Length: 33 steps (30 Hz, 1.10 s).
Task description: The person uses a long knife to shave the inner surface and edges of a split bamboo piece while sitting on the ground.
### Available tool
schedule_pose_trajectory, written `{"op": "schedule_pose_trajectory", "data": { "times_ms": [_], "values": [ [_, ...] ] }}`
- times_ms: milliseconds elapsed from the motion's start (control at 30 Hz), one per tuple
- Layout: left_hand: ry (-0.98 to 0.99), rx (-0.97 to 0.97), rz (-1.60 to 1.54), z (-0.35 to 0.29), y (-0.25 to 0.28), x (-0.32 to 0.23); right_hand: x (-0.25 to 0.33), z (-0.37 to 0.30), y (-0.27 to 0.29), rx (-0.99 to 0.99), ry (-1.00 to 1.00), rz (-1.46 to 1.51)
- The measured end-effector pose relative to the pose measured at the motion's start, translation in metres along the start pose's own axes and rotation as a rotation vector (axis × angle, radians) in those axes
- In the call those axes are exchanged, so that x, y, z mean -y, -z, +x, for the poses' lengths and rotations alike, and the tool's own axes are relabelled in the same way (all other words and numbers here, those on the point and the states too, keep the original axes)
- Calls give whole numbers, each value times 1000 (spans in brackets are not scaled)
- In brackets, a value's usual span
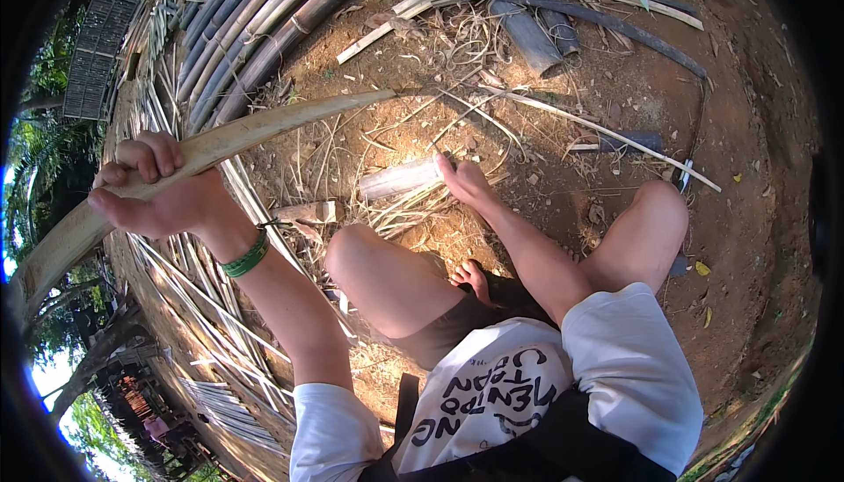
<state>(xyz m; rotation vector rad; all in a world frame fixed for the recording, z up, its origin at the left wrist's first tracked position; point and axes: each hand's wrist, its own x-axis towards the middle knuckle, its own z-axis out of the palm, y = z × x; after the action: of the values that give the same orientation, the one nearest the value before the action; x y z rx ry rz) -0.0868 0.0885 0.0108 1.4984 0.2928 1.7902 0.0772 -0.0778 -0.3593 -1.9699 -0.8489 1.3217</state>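
My left hand (158,179) is raised at the left, fingers and thumb wrapped round a long split bamboo strip (264,126). The strip is pale and curves from the lower left rim to a thin darker end near the upper middle. My right hand (466,181) is low between my knees, its fingers curled. Its thumb side meets the right end of a short pale piece of wood or bamboo (400,181). Most of the right fingers are hidden, so what they grip is unclear. Thin shavings (413,210) lie under the short piece.
Dark bamboo poles (272,16) lie side by side at the upper left. Cut bamboo tubes (525,38) and long strips (607,16) lie farther off. A thin stick (607,135) crosses the dirt ahead. Many pale strips (220,306) are spread at left. My bare foot (472,278) is near the shavings.
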Motion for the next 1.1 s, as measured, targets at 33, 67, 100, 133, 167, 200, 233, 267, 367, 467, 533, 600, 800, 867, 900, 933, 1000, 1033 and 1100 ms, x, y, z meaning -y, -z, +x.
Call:
{"op": "schedule_pose_trajectory", "data": {
  "times_ms": [33, 67, 100, 133, 167, 200, 233, 267, 367, 467, 533, 600, 800, 867, 900, 933, 1000, 1033, 1100],
  "values": [
    [3, 8, -12, 0, 1, -2, 1, 2, 4, 48, -90, -21],
    [6, 17, -24, 0, 2, -2, 0, -5, 1, 3, -4, 24],
    [-21, -39, 20, 0, 2, -1, 7, -13, -1, 16, 29, 27],
    [-26, -91, 67, 2, -3, -1, 13, -21, 0, 18, 57, 35],
    [-31, -143, 115, 3, -9, -2, 20, -31, -3, -31, 138, 67],
    [-72, -208, 234, 3, -26, -2, 19, -27, -6, -32, 157, 64],
    [-81, -231, 284, 4, -33, 0, 12, -19, -13, -30, 178, 62],
    [-93, -251, 320, 7, -42, 4, -7, 2, -22, -70, 91, 61],
    [-124, -355, 449, 5, -62, 9, 3, 15, -11, 114, -217, 136],
    [-179, -442, 487, 15, -68, 19, 27, -2, -11, 71, -101, 189],
    [-209, -472, 503, 20, -67, 28, 37, -22, -26, -65, 189, 257],
    [-257, -493, 532, 29, -64, 34, 45, -30, -35, -131, 336, 283],
    [-324, -534, 616, 37, -68, 41, 41, -4, -43, -89, 246, 275],
    [-291, -508, 587, 38, -72, 42, 52, -13, -40, -86, 274, 251],
    [-283, -489, 573, 40, -74, 40, 58, -18, -40, -83, 294, 246],
    [-311, -509, 559, 41, -74, 43, 62, -27, -36, -119, 317, 185],
    [-324, -485, 527, 42, -78, 50, 31, -13, -46, -164, 253, 199],
    [-339, -482, 512, 43, -78, 50, 24, -6, -43, -184, 231, 201],
    [-348, -474, 554, 45, -76, 49, 26, -3, -34, -85, 148, 190]
  ]
}}
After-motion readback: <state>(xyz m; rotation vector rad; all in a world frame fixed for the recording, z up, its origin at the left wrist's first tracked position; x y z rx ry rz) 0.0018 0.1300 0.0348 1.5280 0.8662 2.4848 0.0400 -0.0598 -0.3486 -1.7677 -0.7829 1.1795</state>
